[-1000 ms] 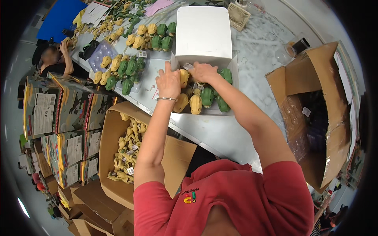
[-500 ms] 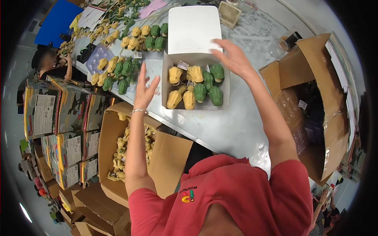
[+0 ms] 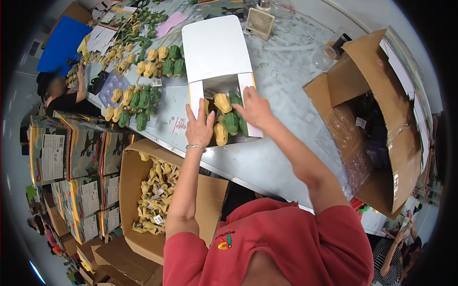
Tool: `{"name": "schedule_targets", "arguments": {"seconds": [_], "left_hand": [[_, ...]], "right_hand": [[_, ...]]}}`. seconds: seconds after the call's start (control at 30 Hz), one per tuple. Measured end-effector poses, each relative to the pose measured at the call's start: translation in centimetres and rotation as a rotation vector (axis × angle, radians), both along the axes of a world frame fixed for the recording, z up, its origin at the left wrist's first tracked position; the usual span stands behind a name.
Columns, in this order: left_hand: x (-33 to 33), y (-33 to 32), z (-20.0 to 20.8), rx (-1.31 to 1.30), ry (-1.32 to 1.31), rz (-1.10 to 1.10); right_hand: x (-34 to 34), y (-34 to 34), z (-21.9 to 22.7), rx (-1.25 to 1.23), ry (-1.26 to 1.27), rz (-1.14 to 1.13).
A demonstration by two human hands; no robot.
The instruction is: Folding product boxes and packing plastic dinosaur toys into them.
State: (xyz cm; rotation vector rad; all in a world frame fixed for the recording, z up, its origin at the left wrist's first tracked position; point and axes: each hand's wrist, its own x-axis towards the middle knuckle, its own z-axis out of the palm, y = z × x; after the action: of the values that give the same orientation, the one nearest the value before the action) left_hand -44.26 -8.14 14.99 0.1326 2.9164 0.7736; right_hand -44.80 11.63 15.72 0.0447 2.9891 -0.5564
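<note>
An open white carton stands on the table in front of me, its large lid tipped back on the far side. Yellow toy dinosaurs and green toy dinosaurs sit inside it; the inward-folded side flaps partly hide them. My left hand rests with spread fingers on the lower part of the left flap. On the right flap lie the outstretched fingers of my right hand, its thumb pointing over the green toys. Both hands press on the flaps without grasping anything.
Yellow and green toy rows stand left of the carton, others farther back. Below the table's left edge is a cardboard box of yellow toys, beside stacked printed boxes. A large open cardboard box is at right; a small fan stands behind.
Both hands have come down from beside the carton onto its side flaps, which are now folded inward over the outer toys. The whole view has shifted slightly.
</note>
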Motion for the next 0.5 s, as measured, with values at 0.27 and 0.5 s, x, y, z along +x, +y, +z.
{"name": "schedule_targets", "arguments": {"seconds": [0.27,0.5], "left_hand": [[0.5,1.7,-1.5,-0.134,0.130,0.032],[-0.6,4.7,-0.7,-0.493,0.123,-0.010]], "right_hand": [[0.0,1.5,-4.4,-0.023,0.476,0.104],[-3.2,3.0,-5.5,-0.183,0.366,0.093]]}}
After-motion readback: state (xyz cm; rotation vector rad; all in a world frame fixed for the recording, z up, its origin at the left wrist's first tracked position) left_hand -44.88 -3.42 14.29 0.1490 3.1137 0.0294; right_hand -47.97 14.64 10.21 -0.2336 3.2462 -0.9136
